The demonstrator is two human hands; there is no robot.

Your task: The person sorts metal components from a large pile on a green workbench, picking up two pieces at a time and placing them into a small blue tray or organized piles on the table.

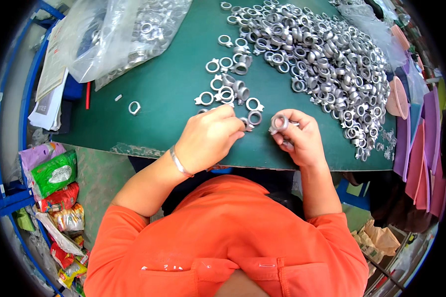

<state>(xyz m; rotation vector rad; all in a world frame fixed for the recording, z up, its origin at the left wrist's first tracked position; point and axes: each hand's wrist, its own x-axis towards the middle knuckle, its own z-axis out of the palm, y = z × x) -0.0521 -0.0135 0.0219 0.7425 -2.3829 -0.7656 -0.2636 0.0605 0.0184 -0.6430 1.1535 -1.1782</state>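
My right hand [305,138] is closed around a grey metal ring [279,123] with a small lug, held just above the green table near its front edge. Another metal piece shows under its fingers, partly hidden. My left hand [210,136] is bent over the table with its fingertips drawn together at another metal ring [247,124]; the fingers cover part of that ring. Just beyond both hands, several loose rings [225,94] of the same kind lie in a rough column, some flat and some tilted on each other.
A large heap of metal rings [312,54] covers the table's far right. A clear plastic bag of rings [139,39] lies far left. One ring [134,107] sits apart on the green table [163,94]. Papers [49,101] hang at the left edge; pink and purple bins [421,148] stand right.
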